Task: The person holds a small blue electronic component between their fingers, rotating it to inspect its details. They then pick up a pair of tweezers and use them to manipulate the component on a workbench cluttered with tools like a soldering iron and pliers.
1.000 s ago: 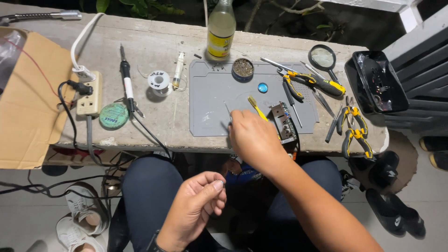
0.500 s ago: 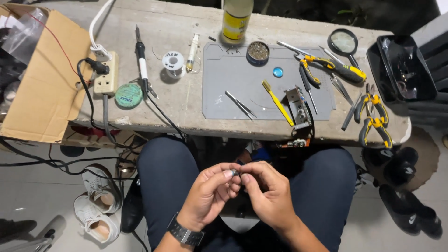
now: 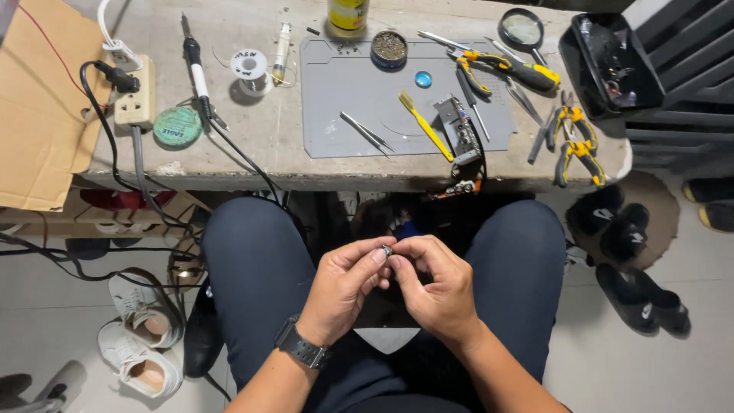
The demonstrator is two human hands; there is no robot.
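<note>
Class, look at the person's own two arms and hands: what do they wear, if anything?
Both hands, left and right, are bare, without gloves, and both forearms show no sleeves. The left wrist carries a dark wristwatch on a black strap. No rings can be made out.

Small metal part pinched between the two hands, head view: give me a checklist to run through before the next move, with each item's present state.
1. Small metal part held by both hands: ok, pinched at the fingertips of the left hand and right hand.
2. Part over the lap, not the bench: ok, the hands sit between the knees, below the bench edge.
3. Which way the part faces: cannot tell, too small.
4. Tweezers at hand: ok, lying free on the grey mat.
5. Soldering iron apart from the hands: ok, lying on the bench.
6. Circuit board fully on the bench: not ok, it overhangs the mat's front edge.
</note>
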